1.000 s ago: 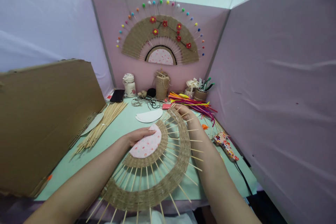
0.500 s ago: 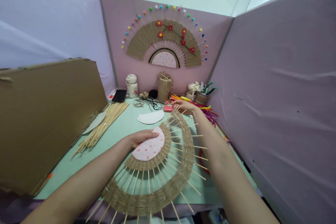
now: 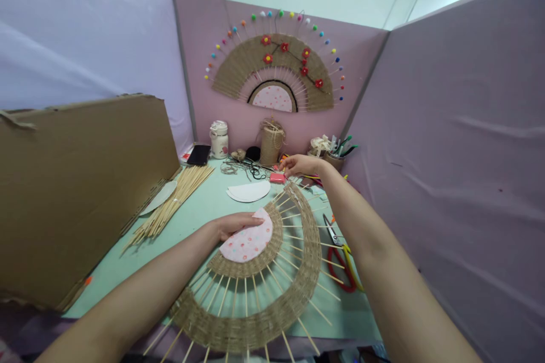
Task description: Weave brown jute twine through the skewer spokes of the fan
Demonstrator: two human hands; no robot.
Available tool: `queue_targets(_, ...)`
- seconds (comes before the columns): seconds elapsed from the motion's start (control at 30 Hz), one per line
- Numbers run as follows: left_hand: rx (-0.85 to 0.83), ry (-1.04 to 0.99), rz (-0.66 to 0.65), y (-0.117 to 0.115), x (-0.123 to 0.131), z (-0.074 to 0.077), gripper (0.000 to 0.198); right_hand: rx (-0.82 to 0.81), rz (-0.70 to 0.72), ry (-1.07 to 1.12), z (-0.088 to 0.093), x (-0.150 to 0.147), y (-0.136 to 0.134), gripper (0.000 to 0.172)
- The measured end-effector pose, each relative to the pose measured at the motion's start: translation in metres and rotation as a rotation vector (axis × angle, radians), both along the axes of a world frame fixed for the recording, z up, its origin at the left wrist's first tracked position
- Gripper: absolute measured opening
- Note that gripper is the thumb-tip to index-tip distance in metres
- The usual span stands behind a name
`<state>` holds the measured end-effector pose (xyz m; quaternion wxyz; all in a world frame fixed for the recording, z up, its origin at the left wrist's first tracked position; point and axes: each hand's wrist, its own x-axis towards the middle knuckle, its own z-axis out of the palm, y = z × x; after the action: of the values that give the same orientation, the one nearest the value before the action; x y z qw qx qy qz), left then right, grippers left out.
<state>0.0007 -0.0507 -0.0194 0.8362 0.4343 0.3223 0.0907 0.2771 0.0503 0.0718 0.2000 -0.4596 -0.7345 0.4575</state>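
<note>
A half-round fan of jute twine woven over wooden sticks (image 3: 272,289) lies on the green table (image 3: 200,210) in front of me. Its centre is a pink flowered half-disc (image 3: 251,241). My left hand (image 3: 232,224) rests flat on the left edge of that half-disc, fingers stretched out. My right hand (image 3: 298,164) reaches over the fan to the back of the table, its fingers curled by a small pink block (image 3: 277,178) and a bundle of coloured strips. Whether those fingers hold anything is hidden.
A big cardboard sheet (image 3: 80,181) leans at the left beside a bundle of wooden sticks (image 3: 179,195). White half-discs (image 3: 249,191), a twine spool (image 3: 271,144), a white jar (image 3: 219,139), a phone (image 3: 199,154) and red-handled pliers (image 3: 340,258) are around. A finished fan (image 3: 275,74) hangs on the pink back wall.
My right hand has moved further back and left, past the fan's rim to the pink block. The view has tilted slightly, showing the pliers at the right. My left hand stayed on the half-disc.
</note>
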Motion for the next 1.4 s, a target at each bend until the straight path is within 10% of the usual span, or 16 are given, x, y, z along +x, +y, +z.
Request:
queue_targets(0.37,0.011,-0.032,0.110,0.003,-0.005,0.003,0.034,0.438,-0.302,0.085,-0.001,0.000,-0.053,0.021)
queue_targets(1.4,0.116,-0.051,0.247,0.009,-0.015,0.007,0.034,-0.070,-0.282,0.702,-0.043,-0.029,-0.040,0.025)
